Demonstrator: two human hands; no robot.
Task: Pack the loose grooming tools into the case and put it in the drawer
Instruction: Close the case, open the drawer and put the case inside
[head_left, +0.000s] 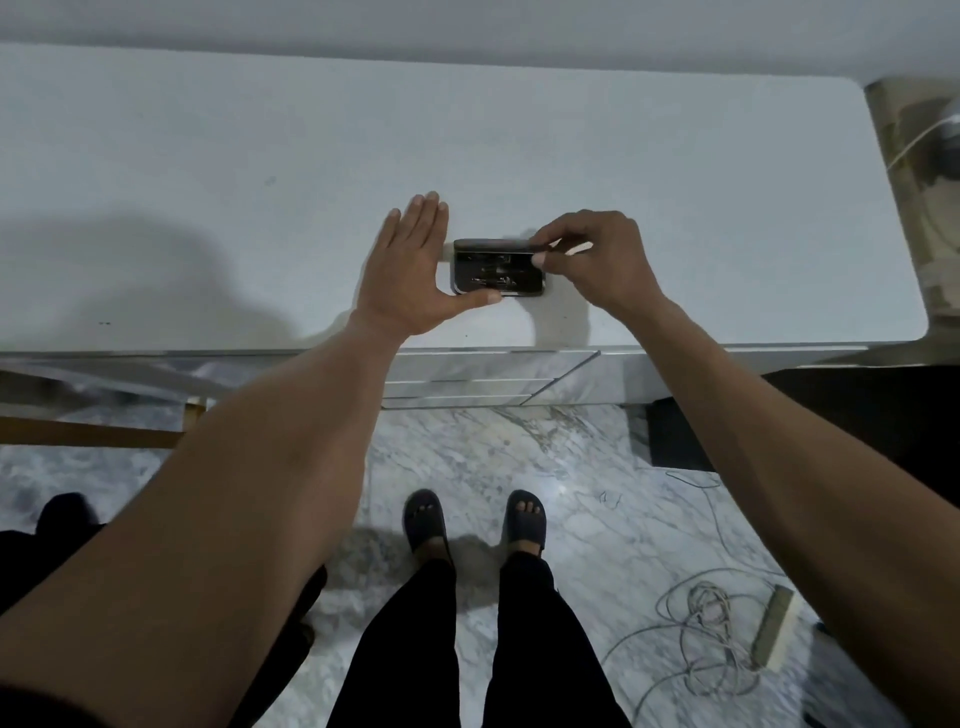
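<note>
A small black case (498, 270) lies open on the white tabletop (208, 182), with several metal grooming tools strapped inside. My left hand (410, 270) rests flat against the case's left side, fingers straight and thumb along its front edge. My right hand (597, 260) hovers over the case's right end, thumb and fingers pinched on a slim pale grooming tool (577, 248) whose tip pokes out to the right. The drawer fronts (493, 376) below the table edge look closed.
The table's front edge (156, 353) runs across the view, and its right end is rounded. On the marble floor are my sandalled feet (475, 519), a coiled cable (701, 623) and a power strip (776, 626) at the right. A wooden bar (88, 431) lies to the left.
</note>
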